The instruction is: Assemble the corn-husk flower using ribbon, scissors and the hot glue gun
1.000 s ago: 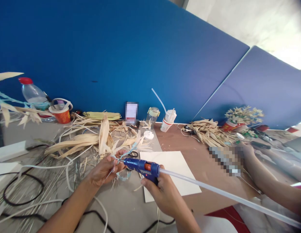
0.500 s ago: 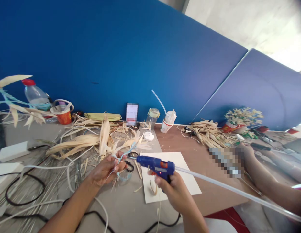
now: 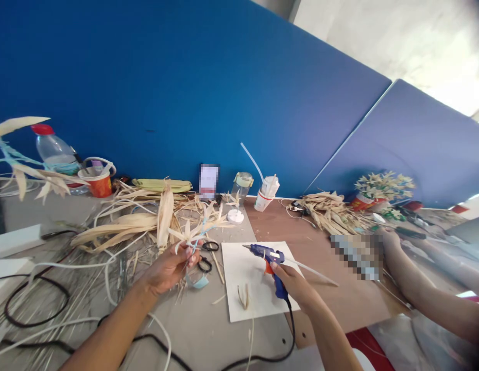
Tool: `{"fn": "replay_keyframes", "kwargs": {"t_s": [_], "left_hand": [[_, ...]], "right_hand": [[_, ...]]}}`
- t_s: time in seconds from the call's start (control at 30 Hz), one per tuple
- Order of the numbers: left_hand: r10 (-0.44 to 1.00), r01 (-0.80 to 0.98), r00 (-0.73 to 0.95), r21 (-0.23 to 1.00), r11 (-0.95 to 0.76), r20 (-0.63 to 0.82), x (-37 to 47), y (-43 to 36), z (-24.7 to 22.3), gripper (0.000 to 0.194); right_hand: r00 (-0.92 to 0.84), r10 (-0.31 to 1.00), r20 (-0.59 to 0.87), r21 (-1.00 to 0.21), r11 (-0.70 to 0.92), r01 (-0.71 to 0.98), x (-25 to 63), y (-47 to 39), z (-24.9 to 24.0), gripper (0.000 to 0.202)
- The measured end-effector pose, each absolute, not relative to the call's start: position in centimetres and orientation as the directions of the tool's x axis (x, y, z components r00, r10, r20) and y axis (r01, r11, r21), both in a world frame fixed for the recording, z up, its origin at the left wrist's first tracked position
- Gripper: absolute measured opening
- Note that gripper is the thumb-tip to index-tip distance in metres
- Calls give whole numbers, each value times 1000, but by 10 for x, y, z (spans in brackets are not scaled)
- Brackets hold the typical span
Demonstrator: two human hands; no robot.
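In my left hand (image 3: 176, 268) is a stem wrapped in light blue, bearing a pale corn-husk flower (image 3: 189, 234); the fingers are closed round it. My right hand (image 3: 291, 281) grips a blue hot glue gun (image 3: 267, 252) with an orange trigger, its nozzle pointing left over a white sheet (image 3: 235, 278). A clear glue stick (image 3: 312, 270) juts from the gun's back. On the sheet lies a small curled piece of husk (image 3: 244, 297). Black-handled scissors (image 3: 205, 264) rest just right of my left hand, near a piece of light blue tape (image 3: 199, 282).
Dried corn husks (image 3: 116, 229) spread over the left, among white and black cables. A phone (image 3: 208, 181), a clear bottle (image 3: 242, 188) and a paper cup (image 3: 264, 200) stand by the blue partition (image 3: 166, 77). At right, another person's arm (image 3: 421, 288) reaches over the table.
My right hand has drawn the glue gun away from the flower stem, to the right, and turned it. The stem stays in my left hand, its husk petals now showing more.
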State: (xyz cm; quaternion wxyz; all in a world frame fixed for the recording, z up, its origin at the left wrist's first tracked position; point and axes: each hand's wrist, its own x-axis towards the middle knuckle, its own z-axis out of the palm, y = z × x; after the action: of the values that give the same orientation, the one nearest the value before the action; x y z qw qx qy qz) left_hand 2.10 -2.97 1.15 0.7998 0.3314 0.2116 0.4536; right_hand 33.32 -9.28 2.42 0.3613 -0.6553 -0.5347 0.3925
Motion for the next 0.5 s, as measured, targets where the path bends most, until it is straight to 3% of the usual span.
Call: {"fn": "replay_keyframes", "kwargs": {"t_s": [0.2, 0.33, 0.4, 0.5], "left_hand": [[905, -551, 423, 781, 294, -43, 23, -29, 17, 22], [957, -545, 288, 817, 187, -27, 28, -30, 22, 18], [971, -535, 235, 828, 166, -42, 29, -30, 22, 23], [979, -510, 191, 846, 158, -68, 30, -28, 15, 30]], "right_hand": [[181, 983, 16, -641, -129, 756, 332, -81, 17, 36], [255, 957, 140, -514, -150, 845, 327, -82, 24, 34], [234, 951, 201, -544, -91, 834, 319, -83, 35, 25], [97, 974, 207, -733, 88, 674, 291, -81, 52, 24]]}}
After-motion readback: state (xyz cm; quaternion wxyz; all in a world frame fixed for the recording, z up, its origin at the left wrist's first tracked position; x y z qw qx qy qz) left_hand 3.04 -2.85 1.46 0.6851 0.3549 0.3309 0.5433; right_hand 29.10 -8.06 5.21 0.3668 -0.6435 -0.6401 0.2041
